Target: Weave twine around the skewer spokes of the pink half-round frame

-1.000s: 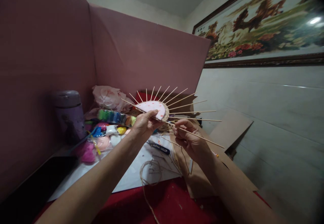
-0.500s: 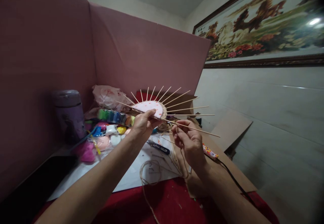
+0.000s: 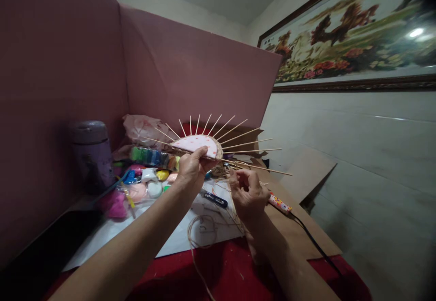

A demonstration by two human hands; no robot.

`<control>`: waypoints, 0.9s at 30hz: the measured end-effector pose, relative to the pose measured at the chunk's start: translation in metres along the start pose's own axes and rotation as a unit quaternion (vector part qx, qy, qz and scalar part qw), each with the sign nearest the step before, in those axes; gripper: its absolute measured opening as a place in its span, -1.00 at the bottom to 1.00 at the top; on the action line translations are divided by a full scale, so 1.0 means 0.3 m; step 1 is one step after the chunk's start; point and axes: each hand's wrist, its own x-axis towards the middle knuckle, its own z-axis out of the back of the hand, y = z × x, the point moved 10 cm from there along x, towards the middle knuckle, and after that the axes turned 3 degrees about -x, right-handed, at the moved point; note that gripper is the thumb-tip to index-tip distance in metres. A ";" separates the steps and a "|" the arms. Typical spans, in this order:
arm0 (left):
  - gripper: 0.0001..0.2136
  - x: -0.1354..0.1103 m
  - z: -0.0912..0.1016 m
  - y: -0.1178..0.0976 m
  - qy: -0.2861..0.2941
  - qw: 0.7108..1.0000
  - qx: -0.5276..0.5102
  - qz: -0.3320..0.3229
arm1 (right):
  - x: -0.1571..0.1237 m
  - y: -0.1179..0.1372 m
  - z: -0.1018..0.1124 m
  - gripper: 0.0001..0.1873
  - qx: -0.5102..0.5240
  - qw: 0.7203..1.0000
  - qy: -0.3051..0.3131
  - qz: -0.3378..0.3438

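Note:
My left hand grips the near edge of a pink dotted disc with several thin wooden sticks fanning out from its rim. Jute twine is woven round the disc's right edge. My right hand is closed just below the lowest stick, its fingers pinching a strand of jute twine that leads up to the weave. More twine lies looped on the white sheet below.
A purple flask stands at left beside bags of coloured clay. Dark scissors lie on the white sheet. A patterned tool with a black cord rests on brown cardboard. Pink boards wall the back.
The disc has tilted and shifted slightly left. My right hand has moved left and down, away from the long stick, and curled tighter on the twine. The patterned tool has come into view.

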 end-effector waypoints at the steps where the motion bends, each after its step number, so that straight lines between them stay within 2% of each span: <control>1: -0.88 0.000 0.001 0.001 -0.001 1.000 0.002 -0.001 | 0.005 0.008 0.007 -0.87 -0.020 1.000 -0.010 0.016; 10: -0.85 -0.006 0.005 0.006 -0.011 1.000 0.005 -0.006 | 0.022 0.001 0.002 -0.77 -0.055 0.998 0.002 0.030; 21: -0.85 -0.006 0.001 0.014 -0.002 1.000 0.009 0.005 | 0.022 -0.004 0.002 -0.75 -0.039 0.999 0.001 0.001; 27: -0.87 -0.001 0.001 0.002 -0.002 1.000 0.006 0.003 | -0.007 -0.012 -0.008 -0.80 -0.001 0.999 0.050 -0.003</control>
